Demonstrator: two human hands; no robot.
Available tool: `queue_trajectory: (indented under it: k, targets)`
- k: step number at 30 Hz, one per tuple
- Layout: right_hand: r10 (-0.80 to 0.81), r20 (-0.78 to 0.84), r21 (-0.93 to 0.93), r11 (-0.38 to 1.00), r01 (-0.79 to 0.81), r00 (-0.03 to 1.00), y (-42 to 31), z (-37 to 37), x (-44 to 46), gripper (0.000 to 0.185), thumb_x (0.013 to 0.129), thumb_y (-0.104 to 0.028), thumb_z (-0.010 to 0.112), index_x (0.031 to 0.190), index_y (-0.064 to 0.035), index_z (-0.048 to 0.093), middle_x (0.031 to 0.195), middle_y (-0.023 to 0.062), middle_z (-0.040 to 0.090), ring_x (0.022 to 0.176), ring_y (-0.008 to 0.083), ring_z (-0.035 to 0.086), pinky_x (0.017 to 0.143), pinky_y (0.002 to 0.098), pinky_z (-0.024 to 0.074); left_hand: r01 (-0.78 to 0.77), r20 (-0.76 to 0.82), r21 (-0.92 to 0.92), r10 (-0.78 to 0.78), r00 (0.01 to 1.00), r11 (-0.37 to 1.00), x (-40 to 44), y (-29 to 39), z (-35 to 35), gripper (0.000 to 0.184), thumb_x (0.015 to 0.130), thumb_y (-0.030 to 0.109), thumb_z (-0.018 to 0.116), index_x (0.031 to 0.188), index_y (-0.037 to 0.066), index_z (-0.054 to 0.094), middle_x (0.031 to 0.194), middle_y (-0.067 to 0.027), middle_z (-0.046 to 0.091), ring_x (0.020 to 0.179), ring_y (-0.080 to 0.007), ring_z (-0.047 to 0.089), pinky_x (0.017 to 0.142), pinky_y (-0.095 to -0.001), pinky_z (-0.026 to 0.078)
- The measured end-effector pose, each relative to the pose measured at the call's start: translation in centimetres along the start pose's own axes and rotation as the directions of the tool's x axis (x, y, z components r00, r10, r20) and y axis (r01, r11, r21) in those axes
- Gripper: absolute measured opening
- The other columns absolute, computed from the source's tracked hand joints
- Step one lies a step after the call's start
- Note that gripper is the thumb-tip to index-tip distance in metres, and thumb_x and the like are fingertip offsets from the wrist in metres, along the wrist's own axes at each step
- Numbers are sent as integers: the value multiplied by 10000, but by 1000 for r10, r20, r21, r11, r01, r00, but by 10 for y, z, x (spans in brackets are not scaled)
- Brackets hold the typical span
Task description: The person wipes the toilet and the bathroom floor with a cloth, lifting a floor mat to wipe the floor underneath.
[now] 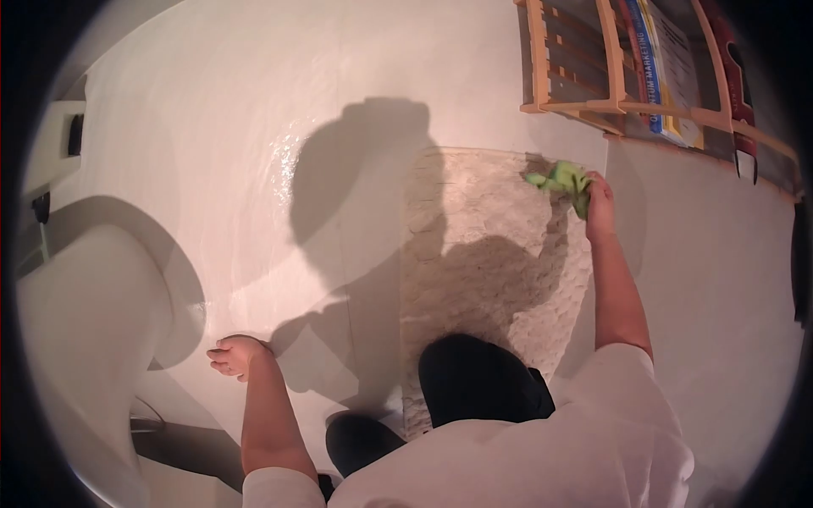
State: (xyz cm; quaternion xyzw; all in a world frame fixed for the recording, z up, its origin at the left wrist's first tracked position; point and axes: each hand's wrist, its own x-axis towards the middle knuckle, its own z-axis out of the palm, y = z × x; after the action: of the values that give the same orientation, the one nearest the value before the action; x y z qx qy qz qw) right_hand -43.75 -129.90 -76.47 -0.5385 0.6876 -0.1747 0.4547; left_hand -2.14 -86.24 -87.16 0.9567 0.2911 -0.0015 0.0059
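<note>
A bunched green cloth (pixel 566 179) is gripped in my right hand (pixel 600 203), near the far right corner of a fluffy cream mat (pixel 491 212). The cloth hangs loosely from the fingers, over or against the mat's edge; contact is hard to tell. My left hand (pixel 237 356) is low on the left, just above or on the pale floor (pixel 237 229), with its fingers apart and nothing in them. Shiny wet streaks show on the floor ahead of that hand. My knees in dark trousers (pixel 474 381) are over the mat's near end.
A rounded white fixture, seemingly a toilet (pixel 93 313), stands close to my left hand. At the upper right is a wooden rack (pixel 616 51) holding books (pixel 660 68), one titled Quantum Marketing. My head and arms cast a large shadow across the floor and mat.
</note>
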Motion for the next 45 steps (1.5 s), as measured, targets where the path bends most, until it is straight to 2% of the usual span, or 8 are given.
queue_trajectory:
  k: [3,5,16,32,38,40,42,45]
  targets:
    - [305,150,-598,785,-159,941,-11,-5,-13,342,791,-255,537,1056,-40,563,911,86,596,844,191,568,772,291,432,3,-6,-22,-3,1000,1000,0,0,1,495,893,394,211,1331,172,278,1409,-58,231,1311,-210,179,1005,-513,163]
    - [-184,212,-733,619,281,960,-7,16,-13,348,767,-225,567,1080,-74,543,1013,72,576,878,221,568,786,320,432,0,-10,-19,0,1000,1000,0,0,1,490,894,391,215,1327,171,285,1408,-60,233,1309,-209,186,1000,-518,167]
    - [-331,453,-836,164,524,828,8,4,-112,209,703,-137,596,908,-146,553,869,44,516,793,269,540,655,403,425,-24,-41,-3,24,999,1000,1,-2,5,480,885,382,237,1311,171,306,1391,-78,261,1293,-218,221,983,-536,181]
    - [-584,259,-635,498,591,769,6,-33,-58,158,770,-64,594,923,-54,556,909,98,559,843,251,555,746,323,451,-28,-27,10,28,999,1000,1,0,6,494,887,398,236,1323,174,298,1396,-51,261,1300,-198,208,981,-532,180]
    - [-204,-235,128,963,238,950,-51,71,34,347,856,-229,548,1138,-29,515,1090,99,542,976,194,522,835,284,426,-21,-49,5,21,999,1000,1,-2,9,497,893,402,247,1327,166,303,1401,-65,256,1302,-201,201,985,-527,172]
    - [-283,-402,113,928,354,871,-27,158,46,476,851,-287,534,1229,-13,438,1181,153,502,1012,236,519,881,312,412,-12,-30,4,12,999,1000,0,1,3,499,894,396,251,1330,158,296,1407,-74,242,1306,-206,191,993,-521,162]
    - [-725,-181,-766,528,368,665,-11,238,20,535,828,-301,537,1247,5,404,1224,200,461,1037,293,511,910,360,397,1,-12,-15,-1,1000,1000,0,4,1,501,896,392,254,1333,149,289,1413,-82,228,1310,-212,178,1002,-516,150]
    - [-781,129,-298,558,775,612,-47,329,-90,341,738,-116,531,1068,-33,551,917,158,582,855,298,555,752,447,413,-10,-53,-21,8,999,1000,1,2,5,492,890,388,280,1320,152,309,1402,-84,247,1300,-214,200,991,-513,169]
